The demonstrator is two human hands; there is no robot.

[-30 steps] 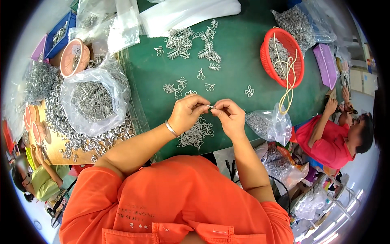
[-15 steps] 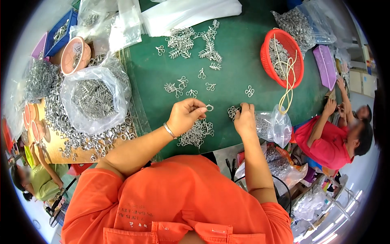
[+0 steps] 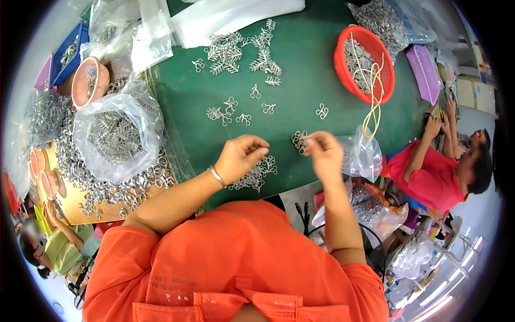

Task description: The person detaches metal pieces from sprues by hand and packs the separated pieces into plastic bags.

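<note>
My left hand (image 3: 241, 159), with a bangle at the wrist, hovers over a pile of small silver looped metal pieces (image 3: 258, 174). Its thumb and forefinger are bent with a gap between them, and no piece shows there. The fingers of my right hand (image 3: 325, 155) are pinched together beside a smaller cluster of looped pieces (image 3: 298, 140); a bit of silver shows at the fingertips, too small to name. Farther off lie a few loose looped pieces (image 3: 243, 118) and two heaps of leaf-shaped metal pieces (image 3: 224, 52).
On the right stand a red basket (image 3: 338, 61) with metal pieces and a looped cord, and a purple tray (image 3: 424, 75). A plastic bag of leaf-shaped pieces (image 3: 83, 137) sits among many rings at left. Co-workers are at both sides.
The ring my left hand pinched no longer shows there, and its thumb and forefinger have parted. My right hand has lifted slightly off the small cluster. The whole view has shifted a little.
</note>
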